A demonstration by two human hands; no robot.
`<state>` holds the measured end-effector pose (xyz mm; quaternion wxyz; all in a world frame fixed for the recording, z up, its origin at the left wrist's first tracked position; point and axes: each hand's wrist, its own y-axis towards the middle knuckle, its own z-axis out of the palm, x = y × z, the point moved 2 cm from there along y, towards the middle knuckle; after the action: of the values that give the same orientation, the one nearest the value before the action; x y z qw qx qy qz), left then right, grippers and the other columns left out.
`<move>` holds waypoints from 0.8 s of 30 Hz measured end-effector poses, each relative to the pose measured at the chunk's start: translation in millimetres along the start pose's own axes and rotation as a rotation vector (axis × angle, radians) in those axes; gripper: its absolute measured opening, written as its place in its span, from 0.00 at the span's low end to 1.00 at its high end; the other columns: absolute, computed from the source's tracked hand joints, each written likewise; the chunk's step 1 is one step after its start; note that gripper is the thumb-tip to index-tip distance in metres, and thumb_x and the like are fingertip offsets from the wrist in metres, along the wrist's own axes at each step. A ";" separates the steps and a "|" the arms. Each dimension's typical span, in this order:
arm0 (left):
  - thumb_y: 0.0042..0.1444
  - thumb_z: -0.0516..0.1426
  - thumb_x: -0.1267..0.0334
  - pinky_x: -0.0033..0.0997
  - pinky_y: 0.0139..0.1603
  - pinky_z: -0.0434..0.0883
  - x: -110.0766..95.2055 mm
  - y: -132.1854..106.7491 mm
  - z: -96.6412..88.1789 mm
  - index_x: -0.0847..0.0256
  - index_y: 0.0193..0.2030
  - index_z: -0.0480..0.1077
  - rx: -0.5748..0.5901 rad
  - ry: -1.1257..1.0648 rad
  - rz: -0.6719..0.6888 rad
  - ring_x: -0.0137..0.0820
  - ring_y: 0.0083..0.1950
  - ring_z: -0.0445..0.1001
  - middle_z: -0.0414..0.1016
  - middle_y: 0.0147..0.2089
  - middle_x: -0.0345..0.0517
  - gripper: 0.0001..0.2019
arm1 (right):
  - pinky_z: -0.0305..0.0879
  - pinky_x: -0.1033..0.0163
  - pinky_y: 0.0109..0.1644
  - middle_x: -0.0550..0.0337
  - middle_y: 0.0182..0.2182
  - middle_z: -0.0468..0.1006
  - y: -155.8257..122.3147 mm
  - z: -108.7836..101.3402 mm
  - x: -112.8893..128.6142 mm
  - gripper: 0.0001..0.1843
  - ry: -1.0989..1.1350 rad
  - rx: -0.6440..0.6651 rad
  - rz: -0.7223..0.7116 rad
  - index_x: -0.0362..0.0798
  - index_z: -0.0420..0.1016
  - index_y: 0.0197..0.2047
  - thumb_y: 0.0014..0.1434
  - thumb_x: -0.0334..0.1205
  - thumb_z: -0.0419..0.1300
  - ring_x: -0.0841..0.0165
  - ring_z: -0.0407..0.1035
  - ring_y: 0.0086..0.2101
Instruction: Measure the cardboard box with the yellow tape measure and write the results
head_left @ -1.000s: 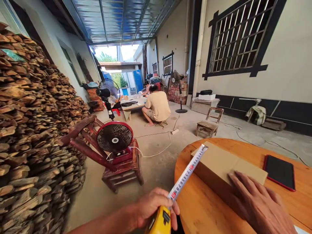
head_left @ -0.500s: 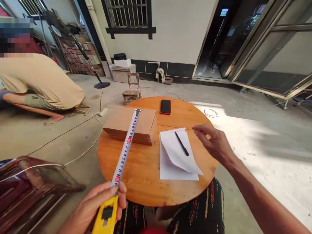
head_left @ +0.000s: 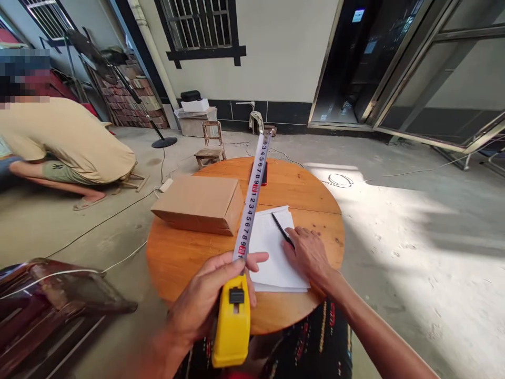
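My left hand [head_left: 213, 287] is closed around a yellow tape measure [head_left: 232, 329]. Its white blade [head_left: 251, 205] sticks out away from me, slanting up above the table between a cardboard box [head_left: 197, 202] and a phone. Two fingers of that hand are partly stretched out beside the blade. On the right, my right hand [head_left: 310, 258] lies low over white paper sheets [head_left: 268, 263], thumb and fingers closed about the near end of a black pen [head_left: 281, 227]. The pen still lies on the paper.
Everything rests on a round wooden table [head_left: 181, 263]. The phone [head_left: 264, 173] is partly behind the blade. A person [head_left: 71, 137] crouches at left on a low stool. A small wooden chair [head_left: 211, 142], a fan stand [head_left: 163, 142] and cables are on the floor.
My left hand has swung the tape measure right, so its blade no longer overlaps the box. The right hand has come left and down onto the paper and pen.
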<state>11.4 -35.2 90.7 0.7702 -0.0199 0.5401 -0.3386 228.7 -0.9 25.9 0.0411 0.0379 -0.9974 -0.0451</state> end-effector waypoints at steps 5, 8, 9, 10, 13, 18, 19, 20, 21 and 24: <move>0.51 0.58 0.58 0.25 0.24 0.63 26.8 42.7 -4.4 0.65 0.37 0.70 -0.142 0.006 -0.062 0.28 0.23 0.71 0.76 0.27 0.43 0.11 | 0.58 0.57 0.41 0.49 0.36 0.76 -2.0 7.7 0.5 0.16 0.013 0.002 0.017 0.45 0.68 0.51 0.61 0.33 0.48 0.59 0.71 0.36; 0.50 0.59 0.57 0.24 0.24 0.64 39.4 48.3 -16.1 0.65 0.39 0.70 -0.183 0.003 -0.104 0.27 0.22 0.71 0.76 0.28 0.43 0.14 | 0.61 0.60 0.39 0.53 0.39 0.76 -16.8 7.7 -17.3 0.21 0.222 -0.021 0.061 0.49 0.64 0.57 0.62 0.33 0.43 0.63 0.71 0.35; 0.50 0.59 0.56 0.24 0.23 0.64 41.5 47.6 -19.4 0.66 0.40 0.70 -0.188 0.002 -0.112 0.27 0.22 0.71 0.76 0.29 0.44 0.15 | 0.63 0.60 0.39 0.54 0.40 0.76 -23.4 7.0 -25.5 0.21 0.354 -0.037 0.081 0.50 0.65 0.56 0.63 0.35 0.42 0.64 0.71 0.36; 0.50 0.59 0.56 0.24 0.24 0.64 42.6 46.4 -22.0 0.66 0.39 0.70 -0.192 0.001 -0.112 0.26 0.22 0.72 0.78 0.33 0.46 0.15 | 0.64 0.61 0.40 0.55 0.40 0.76 -30.4 6.1 -34.2 0.20 0.493 -0.051 0.107 0.51 0.68 0.54 0.64 0.37 0.42 0.65 0.71 0.36; 0.50 0.59 0.56 0.25 0.24 0.65 42.3 43.3 -26.3 0.66 0.35 0.70 -0.208 -0.002 -0.101 0.25 0.23 0.73 0.75 0.49 0.53 0.13 | 0.67 0.60 0.40 0.57 0.35 0.77 -51.1 2.4 -56.0 0.19 0.806 -0.053 0.198 0.50 0.73 0.48 0.63 0.44 0.45 0.65 0.71 0.34; 0.52 0.57 0.57 0.28 0.26 0.67 41.3 44.2 -26.4 0.64 0.34 0.70 -0.184 0.022 -0.107 0.26 0.24 0.74 0.65 0.62 0.53 0.11 | 0.69 0.59 0.40 0.57 0.36 0.77 -69.4 -13.3 -60.1 0.18 1.104 -0.162 0.198 0.52 0.68 0.53 0.59 0.45 0.54 0.65 0.72 0.37; 0.53 0.57 0.57 0.28 0.26 0.67 41.5 44.8 -26.6 0.64 0.34 0.70 -0.181 0.030 -0.106 0.26 0.24 0.74 0.64 0.62 0.53 0.11 | 0.68 0.60 0.38 0.58 0.34 0.76 -70.3 -17.5 -58.1 0.17 1.121 -0.252 0.221 0.52 0.69 0.50 0.57 0.44 0.58 0.65 0.72 0.35; 0.53 0.56 0.57 0.28 0.26 0.66 41.7 45.4 -26.9 0.64 0.34 0.71 -0.180 0.038 -0.105 0.25 0.24 0.74 0.65 0.62 0.53 0.11 | 0.68 0.61 0.36 0.59 0.31 0.75 -70.6 -21.5 -55.9 0.14 1.133 -0.356 0.253 0.52 0.71 0.46 0.55 0.42 0.60 0.67 0.71 0.32; 0.53 0.56 0.57 0.28 0.27 0.66 41.8 46.0 -27.2 0.64 0.34 0.71 -0.179 0.041 -0.105 0.25 0.24 0.74 0.66 0.61 0.54 0.11 | 0.67 0.62 0.34 0.61 0.28 0.73 -70.2 -24.9 -53.8 0.10 1.152 -0.456 0.284 0.51 0.72 0.41 0.55 0.41 0.61 0.68 0.70 0.29; 0.53 0.57 0.56 0.29 0.29 0.66 40.7 47.3 -27.5 0.64 0.34 0.71 -0.176 0.037 -0.117 0.27 0.24 0.74 0.73 0.54 0.55 0.11 | 0.65 0.59 0.33 0.63 0.23 0.69 -63.8 -29.2 -48.2 0.09 1.278 -0.621 0.296 0.50 0.74 0.42 0.60 0.41 0.56 0.69 0.67 0.26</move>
<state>19.4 -11.6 27.2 0.7343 -0.1125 0.5799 -0.3345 283.7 -62.9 45.2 0.6304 -0.0919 -0.7146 -0.2891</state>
